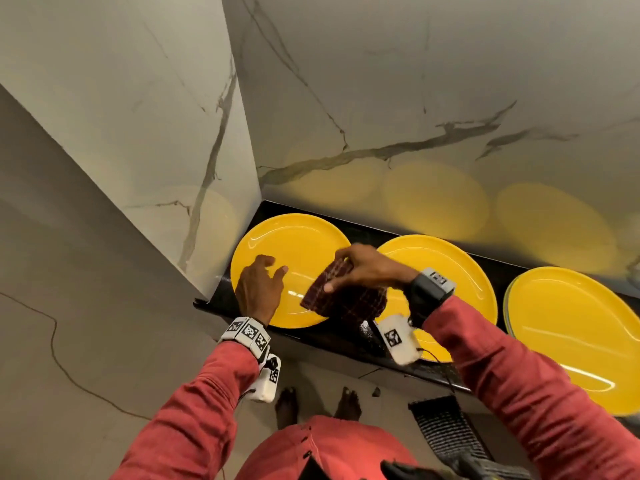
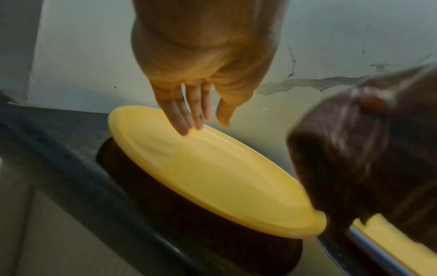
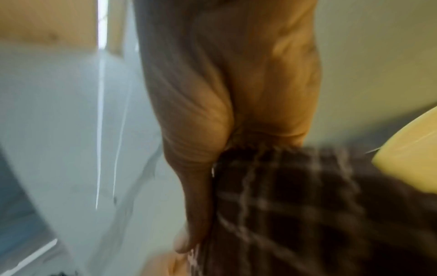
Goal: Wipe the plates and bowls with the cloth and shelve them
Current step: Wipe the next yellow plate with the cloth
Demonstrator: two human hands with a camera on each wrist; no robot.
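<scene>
Head view: three yellow plate spots in a row on a black shelf (image 1: 349, 336). Left hand (image 1: 259, 287) lies fingers relaxed on the left plate (image 1: 291, 244); right hand (image 1: 367, 268) pinches the dark checked cloth (image 1: 343, 299) between left plate and middle plate (image 1: 446, 268). Right plate stack (image 1: 575, 327) sits apart (a second rim shows under it). Left wrist view alone shows straight fingertips (image 2: 187, 128) touching the plate's rim, the plate raised on a dark base (image 2: 189, 211). Right wrist view is blurred: thumb along cloth. Veined marble walls (image 1: 415, 81) mirror the plates; grey tiled floor (image 1: 69, 306), striped mat (image 1: 446, 434). Wristband markers only, no readable writing.
</scene>
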